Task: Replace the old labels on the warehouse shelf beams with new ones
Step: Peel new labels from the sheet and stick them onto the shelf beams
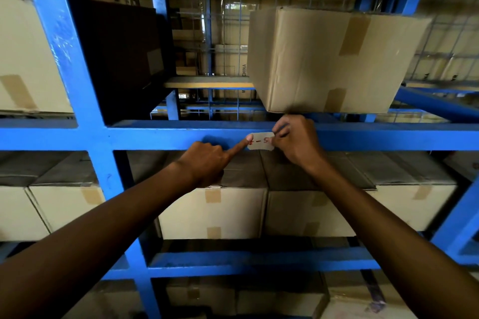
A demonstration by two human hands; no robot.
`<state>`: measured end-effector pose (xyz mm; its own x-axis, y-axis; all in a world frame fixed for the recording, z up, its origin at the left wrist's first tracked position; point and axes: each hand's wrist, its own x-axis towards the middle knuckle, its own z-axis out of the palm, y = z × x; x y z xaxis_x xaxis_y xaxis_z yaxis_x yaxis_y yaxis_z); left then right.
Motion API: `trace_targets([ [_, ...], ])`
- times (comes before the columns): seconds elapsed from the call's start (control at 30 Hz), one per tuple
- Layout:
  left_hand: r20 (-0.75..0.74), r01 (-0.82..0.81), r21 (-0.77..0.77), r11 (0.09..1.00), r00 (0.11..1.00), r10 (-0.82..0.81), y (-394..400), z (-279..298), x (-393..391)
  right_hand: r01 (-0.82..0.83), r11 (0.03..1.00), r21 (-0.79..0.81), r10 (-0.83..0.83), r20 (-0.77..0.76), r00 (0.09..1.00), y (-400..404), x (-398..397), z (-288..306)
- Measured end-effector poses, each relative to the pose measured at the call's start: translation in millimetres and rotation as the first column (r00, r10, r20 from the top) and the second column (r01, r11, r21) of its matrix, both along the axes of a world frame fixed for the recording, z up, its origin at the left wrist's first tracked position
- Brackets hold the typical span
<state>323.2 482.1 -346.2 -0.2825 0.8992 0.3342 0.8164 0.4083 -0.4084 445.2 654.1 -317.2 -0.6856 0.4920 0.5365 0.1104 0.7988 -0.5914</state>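
Observation:
A small white label point(261, 141) with red handwriting lies against the front of the blue horizontal shelf beam point(155, 137). My left hand point(207, 160) is below the beam, fist closed with the index finger stretched out, its tip pressing on the label's left end. My right hand point(298, 140) pinches the label's right end between thumb and fingers and hides that end. Whether the label sticks flat to the beam I cannot tell.
A taped cardboard box point(331, 59) overhangs the beam right above my right hand. A blue upright post point(77, 85) stands at the left. Rows of cardboard boxes point(215, 212) fill the shelf below. Wire mesh closes the back of the rack.

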Motion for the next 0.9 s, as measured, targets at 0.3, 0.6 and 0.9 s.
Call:
trace_targets([
  [0.3, -0.02, 0.006, -0.006, 1.0, 1.0, -0.006, 0, 1, 1, -0.082, 0.996, 0.024, 0.081, 0.056, 0.995, 18, 17, 1],
  [0.6, 0.003, -0.031, -0.024, 0.999, 0.999, 0.031, -2, 6, 2, -0.125, 0.992, -0.006, 0.125, -0.011, 0.992, 5, 9, -14],
  [0.9, -0.026, -0.021, -0.006, 1.0, 0.999, 0.021, -2, 3, -1, -0.111, 0.991, -0.075, 0.11, -0.017, 0.994, 5, 6, -23],
])
